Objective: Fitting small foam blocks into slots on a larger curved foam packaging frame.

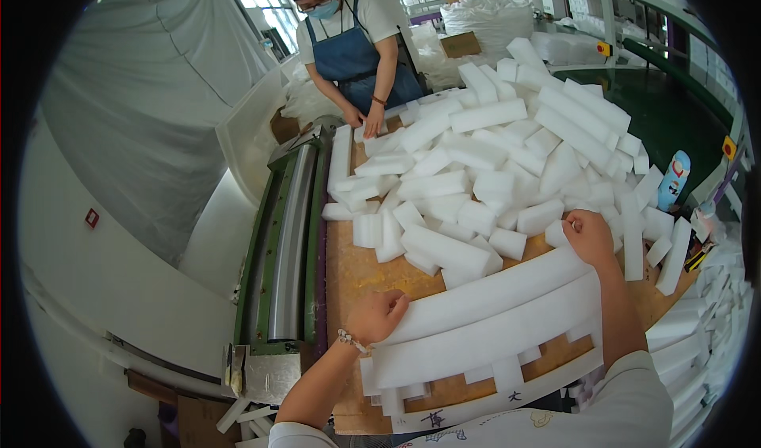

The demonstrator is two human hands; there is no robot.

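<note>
A long white foam strip (483, 293) lies across the table in front of me, between my hands. My left hand (379, 316) is closed at its left end, fingers curled against the foam. At the strip's far right corner is my right hand (588, 236), also closed; its fingertips are beside a small foam block (555, 234), and what they hold is hidden. Nearer to me, a second long foam strip (487, 339) rests on shorter foam pieces (507, 375). Beyond the hands rises a large pile of white foam blocks (476, 163).
Left of the wooden tabletop (349, 270) stands a green machine with a metal roller (292, 242). Across the table, a co-worker in a blue apron (349, 56) has both hands near foam pieces. A blue bottle-like object (674, 180) and more foam (690, 345) are at right.
</note>
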